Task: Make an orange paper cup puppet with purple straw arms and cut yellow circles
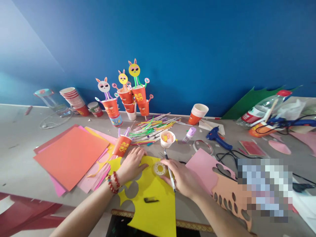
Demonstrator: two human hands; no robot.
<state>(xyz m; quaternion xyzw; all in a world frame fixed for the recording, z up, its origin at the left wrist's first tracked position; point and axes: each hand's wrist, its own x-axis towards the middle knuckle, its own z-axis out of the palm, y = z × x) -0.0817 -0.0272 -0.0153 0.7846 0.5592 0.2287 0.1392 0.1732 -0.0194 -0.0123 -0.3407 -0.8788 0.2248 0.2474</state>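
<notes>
A yellow foam sheet point(155, 197) with round holes cut from it lies at the table's front edge. My left hand point(132, 164) rests flat on its upper left part, fingers stretched out, a red bead bracelet on the wrist. My right hand point(181, 177) grips a white pen point(170, 169) whose tip stands beside a clear tape roll point(159, 168) lying on the yellow sheet. A small black clip point(151, 199) lies lower on the sheet.
Stacked orange and pink sheets point(71, 156) lie at left. Red paper cups with bunny figures point(128, 97), loose straws point(150, 128), a small white cup point(167, 139), a glue stick point(189, 134), a blue glue gun point(217, 136), cup stacks and a bottle point(261, 110) stand behind. A pink cut sheet point(204, 168) is at right.
</notes>
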